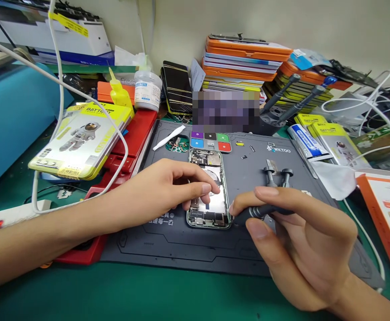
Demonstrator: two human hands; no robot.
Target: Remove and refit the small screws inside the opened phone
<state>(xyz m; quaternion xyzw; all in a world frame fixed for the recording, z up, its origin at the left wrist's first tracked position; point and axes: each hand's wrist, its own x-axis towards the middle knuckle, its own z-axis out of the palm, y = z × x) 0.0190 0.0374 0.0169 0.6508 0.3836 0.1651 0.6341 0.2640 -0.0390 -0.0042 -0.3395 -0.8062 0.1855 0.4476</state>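
Observation:
An opened phone [217,206] lies on the dark grey mat [168,252], its inner parts showing. My left hand [181,185] rests over the phone's left side and middle, fingers bent, fingertips over the inner parts; whether they pinch anything is hidden. At the phone's lower right, my right hand [302,236] holds a dark screwdriver [258,213] between thumb and fingers. Its tip is near the phone's right edge. More screwdrivers [286,177] stand just behind that hand. A colored magnetic tray [210,141] sits beyond the phone.
A white pry tool [169,137] and small loose parts lie on the mat. Battery packs [81,140], a red tray [128,151] and a white cable stand at the left. Stacked orange boxes [245,58] and a tool holder [270,120] are behind; an orange-white box [389,218] is right.

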